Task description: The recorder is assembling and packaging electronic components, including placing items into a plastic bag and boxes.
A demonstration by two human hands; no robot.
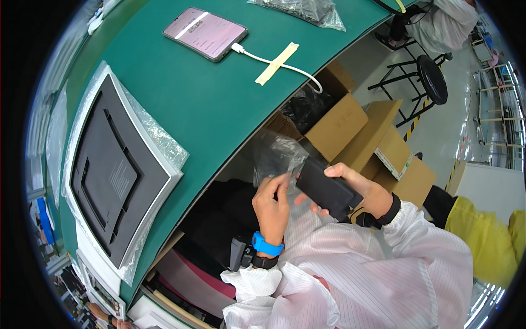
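My right hand [366, 189] is wrapped round a flat black rectangular block [327, 186] with rounded edges; its exact kind does not show. The thumb lies along its upper side, and fingertips show at its lower edge. A thin transparent plastic bag [276, 156] hangs at the block's far left end. With fingers and thumb pinched together, my left hand [272, 204] grips the bag's near edge. Both hands are in front of my body, off the table's edge. Whether the block's end is still inside the bag, I cannot tell.
On the green table [181, 88] lie a phone [205, 34] with a taped-down white cable [296, 68], a bagged item [307, 11], and a dark panel with a white rim [109, 170] on plastic wrap. Cardboard boxes [339, 126] and a black stool [431, 79] stand beyond the table edge.
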